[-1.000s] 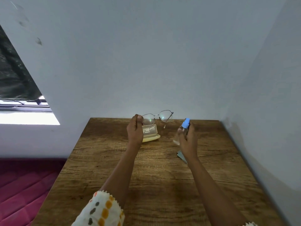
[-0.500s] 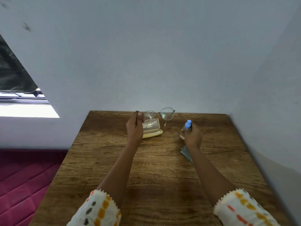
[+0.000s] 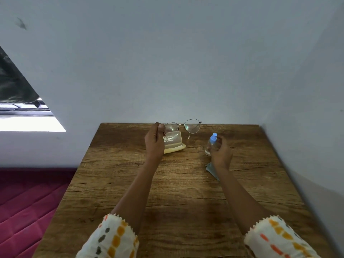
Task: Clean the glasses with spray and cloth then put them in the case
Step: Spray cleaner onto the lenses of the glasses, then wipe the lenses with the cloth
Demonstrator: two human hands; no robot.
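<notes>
Glasses pinched by left hand over open case, right hand fingers around spray bottle

The table is brown wood with dark grain lines and a few darker cracks. The glasses have a thin dark metal frame and clear lenses. The glasses case is pale yellow with a translucent lid that carries white lettering. The spray bottle is clear with a light blue cap. The cloth is grey-green. Both sleeves are white with orange, yellow and dark grey blotches. The wall is pale grey-white. The mattress is magenta with quilted diamond stitching.
</notes>
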